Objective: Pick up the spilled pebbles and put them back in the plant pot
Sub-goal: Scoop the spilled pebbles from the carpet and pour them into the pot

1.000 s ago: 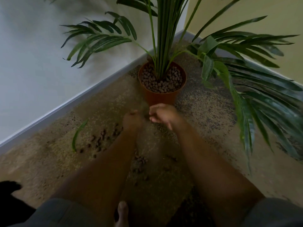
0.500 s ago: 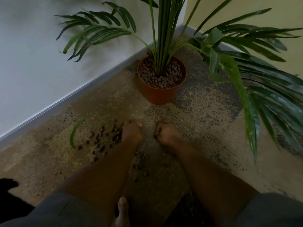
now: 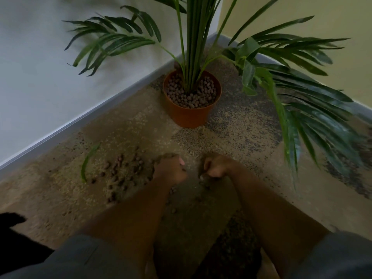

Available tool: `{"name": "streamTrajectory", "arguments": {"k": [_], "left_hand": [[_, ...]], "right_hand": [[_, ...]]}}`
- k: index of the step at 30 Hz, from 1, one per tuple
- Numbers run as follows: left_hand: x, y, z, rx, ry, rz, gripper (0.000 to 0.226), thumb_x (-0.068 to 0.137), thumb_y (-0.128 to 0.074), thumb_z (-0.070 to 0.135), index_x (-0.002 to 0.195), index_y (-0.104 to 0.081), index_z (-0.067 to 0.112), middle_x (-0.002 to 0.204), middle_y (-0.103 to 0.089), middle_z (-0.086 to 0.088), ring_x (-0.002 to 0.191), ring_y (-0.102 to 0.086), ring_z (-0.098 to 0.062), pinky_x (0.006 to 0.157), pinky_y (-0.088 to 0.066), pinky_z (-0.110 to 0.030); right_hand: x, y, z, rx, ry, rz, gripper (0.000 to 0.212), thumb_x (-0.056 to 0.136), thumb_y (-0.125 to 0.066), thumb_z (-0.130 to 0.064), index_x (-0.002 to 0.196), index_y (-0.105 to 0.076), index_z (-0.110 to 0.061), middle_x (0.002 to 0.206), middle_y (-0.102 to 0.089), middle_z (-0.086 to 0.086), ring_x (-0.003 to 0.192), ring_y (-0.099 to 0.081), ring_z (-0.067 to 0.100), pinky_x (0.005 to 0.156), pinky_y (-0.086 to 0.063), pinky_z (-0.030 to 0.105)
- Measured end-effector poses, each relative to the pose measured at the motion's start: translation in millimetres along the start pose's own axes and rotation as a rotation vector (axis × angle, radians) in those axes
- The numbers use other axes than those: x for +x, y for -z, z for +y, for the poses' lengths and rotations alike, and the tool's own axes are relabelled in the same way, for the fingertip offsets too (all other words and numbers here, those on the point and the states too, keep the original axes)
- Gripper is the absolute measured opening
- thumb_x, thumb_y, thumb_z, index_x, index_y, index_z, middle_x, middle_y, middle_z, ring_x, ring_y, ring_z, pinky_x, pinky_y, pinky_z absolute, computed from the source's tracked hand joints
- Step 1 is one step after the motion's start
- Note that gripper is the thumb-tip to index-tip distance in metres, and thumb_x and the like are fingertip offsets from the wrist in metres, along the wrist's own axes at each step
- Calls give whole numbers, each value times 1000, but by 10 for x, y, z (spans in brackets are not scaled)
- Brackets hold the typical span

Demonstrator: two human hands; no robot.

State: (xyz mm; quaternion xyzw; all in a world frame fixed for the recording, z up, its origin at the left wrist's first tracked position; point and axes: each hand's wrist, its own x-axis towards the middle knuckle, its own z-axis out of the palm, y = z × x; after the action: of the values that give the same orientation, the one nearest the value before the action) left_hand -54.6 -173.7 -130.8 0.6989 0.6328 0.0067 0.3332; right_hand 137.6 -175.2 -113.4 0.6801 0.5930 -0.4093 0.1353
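A terracotta plant pot (image 3: 189, 117) stands in the corner, filled with brown pebbles (image 3: 191, 98) around a palm's stems. Several spilled pebbles (image 3: 120, 172) lie scattered on the carpet to the left of my hands, and a few more (image 3: 173, 210) lie between my forearms. My left hand (image 3: 171, 170) rests knuckles-up on the carpet at the right edge of the spill, fingers curled shut. My right hand (image 3: 216, 168) is a fist beside it, with a pebble or two (image 3: 201, 178) showing under its fingers. What either fist encloses is hidden.
Long palm fronds (image 3: 302, 117) hang low over the floor at the right. A loose green leaf (image 3: 86, 164) lies left of the spill. A grey skirting board (image 3: 80, 121) and white wall bound the left side, a yellow wall the right.
A second ago both hands were up by the pot's front. They have come back toward me and down onto the carpet, fingers curled, beside the spilled pebbles.
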Motion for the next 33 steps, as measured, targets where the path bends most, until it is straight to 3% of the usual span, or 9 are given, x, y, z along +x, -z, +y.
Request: {"name": "streamTrajectory", "arguments": {"k": [4,7,9,12,15,18,24,28,33], "left_hand": [[-83,8,2,86,-33,-49,52,61,-81,44,105,-57,31,121,-46,2,119,-38,-21,99,-43,-39],[-117,45,59,160,-48,-199,59,68,-83,29,115,-48,26,131,-35,-5,127,-29,-27,94,-43,-41],[-156,26,82,202,-61,-253,61,70,-83,18,118,-45,25,134,-33,-7,127,-30,-28,92,-42,-39],[-267,-69,80,285,-108,-252,67,68,-83,11,122,-44,22,139,-31,-9,129,-32,-29,95,-42,-37],[-326,-143,26,287,-184,-208,56,73,-77,17,120,-47,19,139,-31,-12,131,-34,-33,102,-42,-41],[-322,-156,-14,226,-236,-174,38,79,-71,20,112,-52,18,128,-41,-11,120,-45,-30,98,-44,-41],[-303,-190,-1,87,-280,-118,26,77,-72,21,100,-65,12,110,-63,-13,102,-61,-29,88,-48,-32],[-274,-216,1,-56,-223,-92,6,79,-70,18,79,-70,12,85,-73,-9,83,-69,-24,76,-52,-28],[-211,-277,-43,-204,-144,-24,4,74,-72,14,77,-73,15,80,-74,-3,78,-69,-17,74,-50,-21]], "right_hand": [[-71,-98,81,-73,57,-31,73,54,-91,-38,116,-53,-31,128,-41,-2,108,-43,20,84,-48,36],[-113,-261,74,-161,120,-8,93,46,-94,-33,125,-45,-29,147,-24,1,131,-33,34,99,-44,49],[-145,-392,40,-209,200,10,98,45,-95,-31,127,-41,-27,147,-22,2,135,-29,37,102,-41,51],[-191,-518,-11,-253,280,41,89,49,-93,-31,123,-44,-28,140,-31,4,128,-37,32,100,-42,46],[-207,-574,-24,-202,353,46,73,57,-90,-30,120,-53,-28,134,-35,2,122,-40,25,103,-42,40],[-249,-600,-28,-126,413,78,59,62,-87,-30,116,-62,-25,127,-42,1,117,-43,22,101,-42,37],[-266,-664,-42,11,459,145,24,74,-79,-18,97,-70,-17,121,-47,3,111,-50,21,98,-42,26],[-251,-681,-71,22,450,236,17,76,-74,-13,92,-70,-12,113,-49,5,104,-52,22,91,-45,28],[-192,-592,-93,42,387,354,15,84,-66,-8,98,-71,-4,117,-52,10,110,-54,26,84,-35,18]]}}
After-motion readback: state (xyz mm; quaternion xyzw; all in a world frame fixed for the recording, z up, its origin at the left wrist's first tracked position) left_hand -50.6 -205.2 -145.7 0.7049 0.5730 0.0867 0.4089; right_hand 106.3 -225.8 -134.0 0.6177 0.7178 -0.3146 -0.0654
